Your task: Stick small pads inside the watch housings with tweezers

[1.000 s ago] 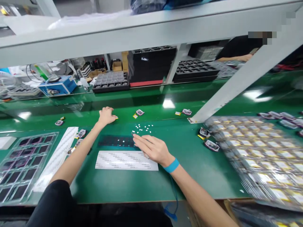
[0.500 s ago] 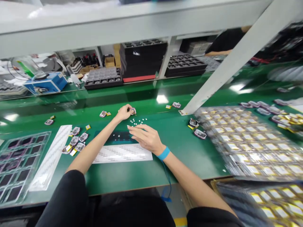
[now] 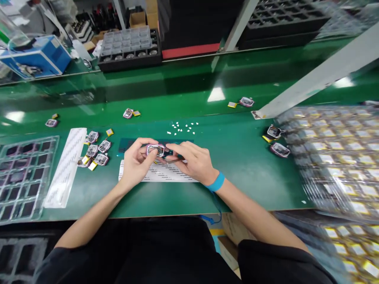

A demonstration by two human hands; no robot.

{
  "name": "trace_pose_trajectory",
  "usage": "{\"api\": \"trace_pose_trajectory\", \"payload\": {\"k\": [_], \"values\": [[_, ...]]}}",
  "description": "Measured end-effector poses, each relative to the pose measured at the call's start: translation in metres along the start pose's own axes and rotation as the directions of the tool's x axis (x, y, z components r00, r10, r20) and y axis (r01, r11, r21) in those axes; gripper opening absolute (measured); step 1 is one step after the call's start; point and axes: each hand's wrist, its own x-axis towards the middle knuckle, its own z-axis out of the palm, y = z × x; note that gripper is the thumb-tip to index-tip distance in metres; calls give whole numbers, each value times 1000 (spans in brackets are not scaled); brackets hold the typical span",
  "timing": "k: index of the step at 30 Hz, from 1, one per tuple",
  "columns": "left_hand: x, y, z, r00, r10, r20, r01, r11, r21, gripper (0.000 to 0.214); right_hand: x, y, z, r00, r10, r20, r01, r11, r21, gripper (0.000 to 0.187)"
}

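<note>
My left hand (image 3: pixel 135 161) grips a small square purple-rimmed part (image 3: pixel 155 150) by its left side, held just above a white label sheet (image 3: pixel 160 174) on the green bench. My right hand (image 3: pixel 192 161), with a blue wrist strap (image 3: pixel 216 183), pinches at the part's right edge with fingers drawn together; what sits between those fingertips is too small to make out. A dark strip (image 3: pixel 127 144) lies behind my hands. Tiny white bits (image 3: pixel 182 127) are scattered just beyond it.
Several similar parts (image 3: pixel 96 149) lie left of my hands, with a white strip (image 3: pixel 66 165) and a clear tray (image 3: pixel 20 173) further left. Clear trays of yellow pieces (image 3: pixel 331 157) fill the right. More parts (image 3: pixel 276 140) sit near a grey post (image 3: pixel 310 79). Black trays (image 3: pixel 130 47) stand behind the belt.
My left hand picked a part off the belt and brought it back over the label sheet. My right hand closed in on it. The view tipped downward.
</note>
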Motion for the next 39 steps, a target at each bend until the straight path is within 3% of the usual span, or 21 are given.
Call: {"api": "trace_pose_trajectory", "payload": {"k": [6,12,17,23,28,33,39], "values": [[-9,-4,2,1000,-2,28,0,999,54,15,-1,-5,6,996,-4,-91,15,992,125,21],[-17,-5,7,999,-45,3,45,991,123,15,-3,-8,8,999,10,-37,-4,987,161,15],[-21,-5,8,1000,-27,-10,28,960,277,17,-2,-7,4,996,8,88,-19,991,130,11],[-12,-2,5,990,-143,-3,143,989,37,15,2,-1,0,997,47,53,-58,971,231,13],[-10,0,4,975,-205,86,204,979,15,17,3,-6,1,996,85,12,-86,967,240,10],[-8,2,-1,928,-319,193,340,936,-91,23,1,-9,2,992,129,-5,-124,962,243,11],[-6,2,-3,884,-402,239,443,883,-153,24,-4,-4,4,997,55,50,-61,989,134,18]]}}
